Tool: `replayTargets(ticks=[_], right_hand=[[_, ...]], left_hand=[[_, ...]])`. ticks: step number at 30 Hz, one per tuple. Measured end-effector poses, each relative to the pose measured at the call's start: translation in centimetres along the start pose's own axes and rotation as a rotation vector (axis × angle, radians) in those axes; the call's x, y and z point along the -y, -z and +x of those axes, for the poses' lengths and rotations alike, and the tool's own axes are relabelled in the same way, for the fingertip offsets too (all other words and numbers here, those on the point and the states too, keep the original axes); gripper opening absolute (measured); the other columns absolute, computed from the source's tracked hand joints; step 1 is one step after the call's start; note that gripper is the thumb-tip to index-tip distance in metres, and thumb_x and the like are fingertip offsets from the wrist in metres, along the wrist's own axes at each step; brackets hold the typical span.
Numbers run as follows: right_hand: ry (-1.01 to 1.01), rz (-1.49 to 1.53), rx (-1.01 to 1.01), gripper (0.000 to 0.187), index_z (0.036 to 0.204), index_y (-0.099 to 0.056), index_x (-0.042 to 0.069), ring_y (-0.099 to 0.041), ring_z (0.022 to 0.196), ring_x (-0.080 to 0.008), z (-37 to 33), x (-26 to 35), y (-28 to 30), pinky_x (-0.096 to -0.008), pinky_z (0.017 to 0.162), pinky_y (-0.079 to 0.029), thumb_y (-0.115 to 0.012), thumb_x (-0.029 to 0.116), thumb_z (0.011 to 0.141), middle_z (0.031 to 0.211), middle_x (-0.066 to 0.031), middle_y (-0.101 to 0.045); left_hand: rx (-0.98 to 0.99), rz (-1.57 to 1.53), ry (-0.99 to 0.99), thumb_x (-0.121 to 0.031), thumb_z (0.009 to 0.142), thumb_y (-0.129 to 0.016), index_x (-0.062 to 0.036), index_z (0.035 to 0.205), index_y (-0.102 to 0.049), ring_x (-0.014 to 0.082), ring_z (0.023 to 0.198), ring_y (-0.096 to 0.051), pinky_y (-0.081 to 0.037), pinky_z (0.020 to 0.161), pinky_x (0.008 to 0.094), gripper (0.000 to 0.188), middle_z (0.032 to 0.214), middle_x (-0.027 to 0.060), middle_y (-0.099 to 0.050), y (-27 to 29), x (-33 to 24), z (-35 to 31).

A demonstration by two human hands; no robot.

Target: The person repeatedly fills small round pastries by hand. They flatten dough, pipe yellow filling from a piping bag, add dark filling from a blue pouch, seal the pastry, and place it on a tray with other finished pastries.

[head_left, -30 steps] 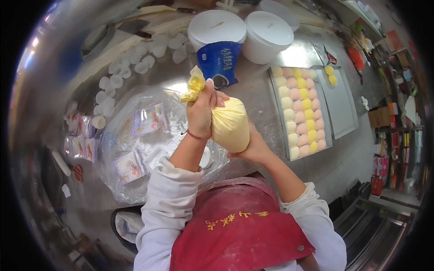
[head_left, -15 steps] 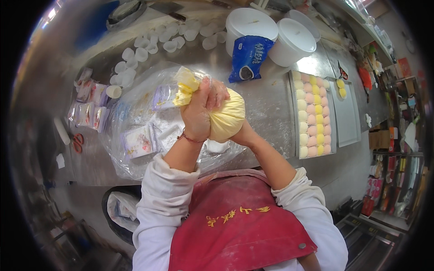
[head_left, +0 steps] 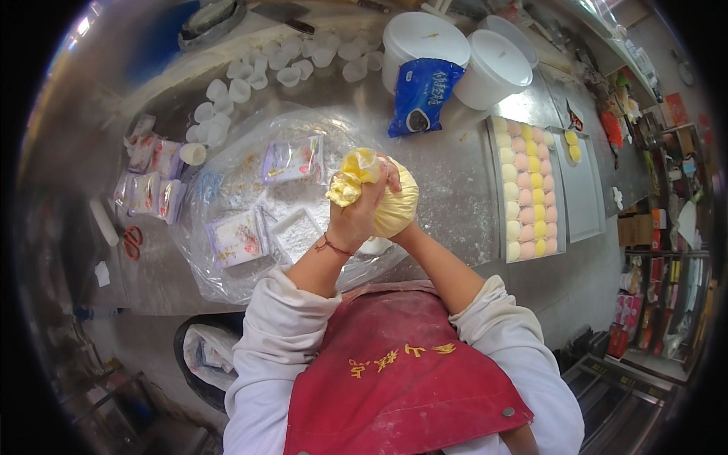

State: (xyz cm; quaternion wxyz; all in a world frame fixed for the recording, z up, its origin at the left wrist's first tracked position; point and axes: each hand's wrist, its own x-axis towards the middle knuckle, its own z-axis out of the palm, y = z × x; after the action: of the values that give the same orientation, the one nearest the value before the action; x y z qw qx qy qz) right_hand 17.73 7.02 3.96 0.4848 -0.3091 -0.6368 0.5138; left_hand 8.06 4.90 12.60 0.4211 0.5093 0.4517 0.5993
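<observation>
A bulging piping bag (head_left: pixel 400 203) full of pale yellow filling is held up over the table. My left hand (head_left: pixel 356 216) is closed round its twisted neck, and a crumpled, yellow-smeared end sticks out above the fist. Against the underside of the bag is my right hand (head_left: pixel 408 236); the bag hides its fingers. Below lies a clear plastic sheet (head_left: pixel 205 262) dusted with white powder. On it are a purple-and-white packet (head_left: pixel 294 159), a second such packet (head_left: pixel 236 239) and a shallow white tray (head_left: pixel 287 225) with powder in it.
A tray of yellow, pink and cream balls (head_left: pixel 528 189) stands right, beside a metal tray (head_left: pixel 582 205) with two yellow pieces. White buckets (head_left: pixel 425 38) and a blue pouch (head_left: pixel 425 95) are behind. White cups (head_left: pixel 288 76), wrapped packets (head_left: pixel 152 193) and red-handled scissors (head_left: pixel 133 241) lie left.
Both hands have moved toward me and slightly right with the piping bag. The upper packet and white tray on the sheet are now more exposed.
</observation>
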Motion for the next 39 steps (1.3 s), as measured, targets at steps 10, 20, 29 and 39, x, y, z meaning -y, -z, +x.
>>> replayTargets(ticks=[10, 20, 29, 39], right_hand=[[0.053, 0.083, -0.126, 0.045, 0.111, -0.041, 0.002, -0.043, 0.103, -0.0159, 0.2, -0.3, -1.8, -0.0264, 0.088, -0.033, -0.062, 0.013, 0.072, 0.113, -0.0083, -0.044], [0.065, 0.419, -0.097, 0.038, 0.106, -0.045, 0.002, -0.046, 0.097, -0.0129, 1.0, -0.3, -1.8, -0.0242, 0.083, -0.037, -0.061, 0.011, 0.072, 0.107, -0.0068, -0.048], [0.016, -0.260, -0.137, 0.041, 0.104, -0.048, 0.002, -0.050, 0.094, -0.0144, -1.7, -4.3, -0.7, -0.0259, 0.079, -0.040, -0.065, 0.014, 0.069, 0.103, -0.0076, -0.052], [0.018, -0.276, -0.218, 0.044, 0.102, -0.051, 0.002, -0.055, 0.090, -0.0159, -2.3, -9.0, -0.3, -0.0278, 0.074, -0.044, -0.070, 0.018, 0.065, 0.098, -0.0085, -0.057]], left_hand=[[0.080, 0.293, 0.028, -0.002, 0.075, -0.053, 0.0005, 0.093, -0.055, 0.0134, 0.069, -0.050, -0.040, 0.062, 0.0221, 0.018, 0.080, 0.0054, -0.053, 1.1, 1.3, -0.1], [0.047, 0.209, -0.125, -0.004, 0.079, -0.049, -0.0011, 0.085, -0.054, 0.0083, 0.060, -0.043, -0.035, 0.055, 0.0200, 0.007, 0.071, 0.0012, -0.050, 1.3, 0.8, 0.3], [-0.044, -0.327, 0.083, -0.013, 0.085, -0.037, -0.0057, 0.052, -0.031, 0.0185, 0.072, -0.046, -0.037, 0.073, 0.0297, 0.034, 0.064, 0.0115, -0.050, 0.8, -0.3, 0.5], [-0.047, -0.398, 0.024, -0.011, 0.085, -0.039, -0.0058, 0.057, -0.035, 0.0143, 0.063, -0.041, -0.035, 0.066, 0.0268, 0.029, 0.060, 0.0065, -0.045, 0.3, 0.4, 0.5]])
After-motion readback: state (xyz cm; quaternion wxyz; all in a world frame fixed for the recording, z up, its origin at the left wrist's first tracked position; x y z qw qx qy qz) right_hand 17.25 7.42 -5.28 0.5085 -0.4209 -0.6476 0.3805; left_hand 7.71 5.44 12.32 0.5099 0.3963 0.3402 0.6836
